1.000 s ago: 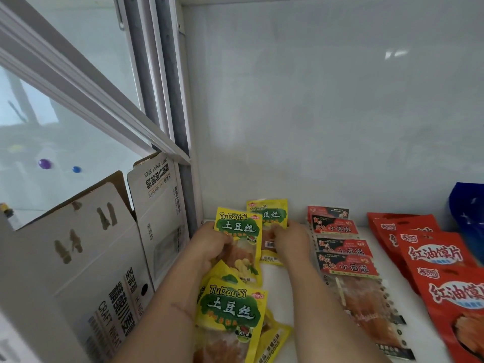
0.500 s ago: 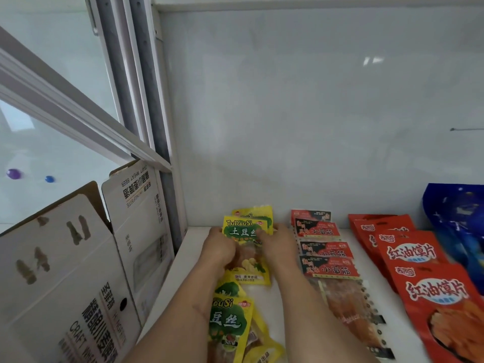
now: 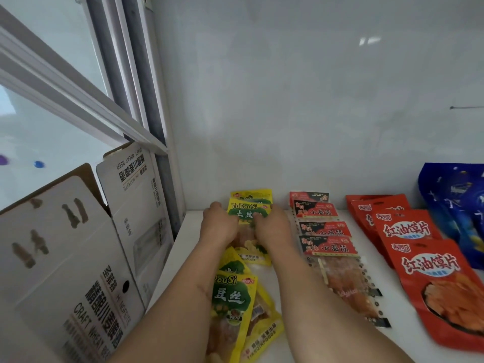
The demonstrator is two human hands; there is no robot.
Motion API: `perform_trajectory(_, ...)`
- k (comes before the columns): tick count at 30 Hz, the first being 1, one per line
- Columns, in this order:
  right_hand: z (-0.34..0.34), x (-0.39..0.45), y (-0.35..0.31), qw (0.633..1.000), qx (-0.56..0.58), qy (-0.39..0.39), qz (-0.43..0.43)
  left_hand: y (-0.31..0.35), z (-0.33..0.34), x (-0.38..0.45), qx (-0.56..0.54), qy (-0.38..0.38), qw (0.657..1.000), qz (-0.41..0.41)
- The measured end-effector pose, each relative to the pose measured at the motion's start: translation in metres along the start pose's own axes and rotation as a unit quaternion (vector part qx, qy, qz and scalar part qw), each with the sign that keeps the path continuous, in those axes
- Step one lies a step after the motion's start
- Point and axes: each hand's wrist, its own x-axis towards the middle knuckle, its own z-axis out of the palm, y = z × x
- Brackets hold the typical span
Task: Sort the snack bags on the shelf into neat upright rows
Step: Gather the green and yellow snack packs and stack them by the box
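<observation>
Yellow snack bags with green tree art and "TuDouSi" lettering form a loose column at 6 o'clock on the white shelf; the far ones stand overlapped near the back wall, the near yellow bags lie flat and askew. At 3 o'clock of them, red-and-black bags overlap in a tidy row. Farther toward 3 o'clock, larger red bags overlap likewise, with a blue bag beyond.

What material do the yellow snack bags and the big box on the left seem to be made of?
The yellow snack bags look like thin glossy plastic film: a clear window shows the food, and the surface crinkles and shines. The box looks like corrugated cardboard with a white printed face: brown raw board shows at a flap edge.
</observation>
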Motion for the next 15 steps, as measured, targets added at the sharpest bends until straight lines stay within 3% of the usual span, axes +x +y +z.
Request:
perform_trajectory(8, -0.021, -0.047, -0.004, 0.994, -0.053, 0.016, -0.09, -0.008, -0.03, -0.032, 0.072, 0.019, 0.997, 0.037)
perform_trajectory(15, -0.028, -0.111, 0.018, 0.986, -0.084, -0.045, -0.136, -0.029, -0.052, -0.104, 0.148, 0.004, 0.989, 0.026)
